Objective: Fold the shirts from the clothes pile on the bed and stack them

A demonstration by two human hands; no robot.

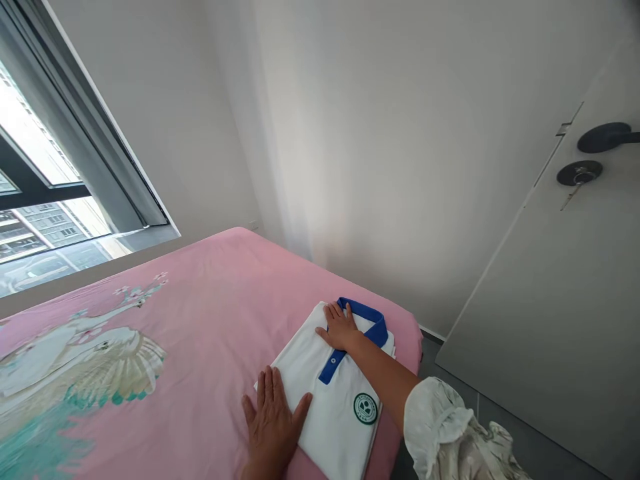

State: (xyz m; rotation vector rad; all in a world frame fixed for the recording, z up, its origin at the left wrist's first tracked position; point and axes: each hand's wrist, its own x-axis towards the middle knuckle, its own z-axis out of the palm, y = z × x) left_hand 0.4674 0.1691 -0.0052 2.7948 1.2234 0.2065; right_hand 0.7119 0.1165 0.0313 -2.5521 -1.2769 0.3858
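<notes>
A folded white polo shirt [320,400] with a blue collar, a blue placket and a round green badge lies face up near the right corner of the bed. My right hand [339,327] rests flat by the collar, its fingers stretched out and slightly spread. At the shirt's left edge, my left hand [273,417] lies with fingers apart, partly on the shirt and partly on the pink sheet [210,320]. Neither hand grips the cloth.
The sheet bears a printed crane-like pattern [115,360] at the left. A window [45,193] with a grey curtain [95,113] stands beyond it. On the right are a white door [540,300] with a black handle [605,137] and a grey floor [460,387].
</notes>
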